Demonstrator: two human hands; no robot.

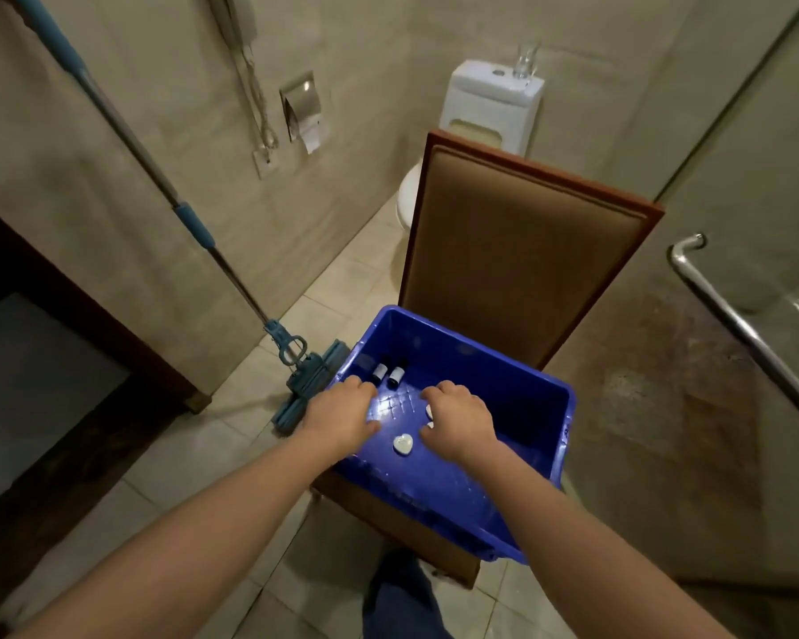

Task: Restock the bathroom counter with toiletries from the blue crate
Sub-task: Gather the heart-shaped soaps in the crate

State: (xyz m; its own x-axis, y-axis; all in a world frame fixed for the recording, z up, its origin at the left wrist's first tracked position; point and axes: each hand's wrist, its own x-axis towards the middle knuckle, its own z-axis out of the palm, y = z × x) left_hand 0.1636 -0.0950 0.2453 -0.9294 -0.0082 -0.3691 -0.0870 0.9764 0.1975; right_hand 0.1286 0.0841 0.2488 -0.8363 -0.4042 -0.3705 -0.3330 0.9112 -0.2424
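The blue crate (527, 408) stands on the seat of a brown chair (517, 251). Inside it lie two small dark bottles with white labels (388, 373) near the far left corner and a white heart-shaped soap (403, 444) near the front. Both my hands reach down into the crate. My left hand (342, 415) hovers just left of the bottles, fingers curled downward, holding nothing that I can see. My right hand (460, 417) covers small white items (430, 413); whether its fingers hold one is hidden.
A blue mop (296, 362) leans against the left wall, its head on the floor beside the crate. A toilet (490, 108) stands behind the chair, a glass on its tank. A glass shower door with a metal handle (734, 325) is at right. A dark cabinet is at left.
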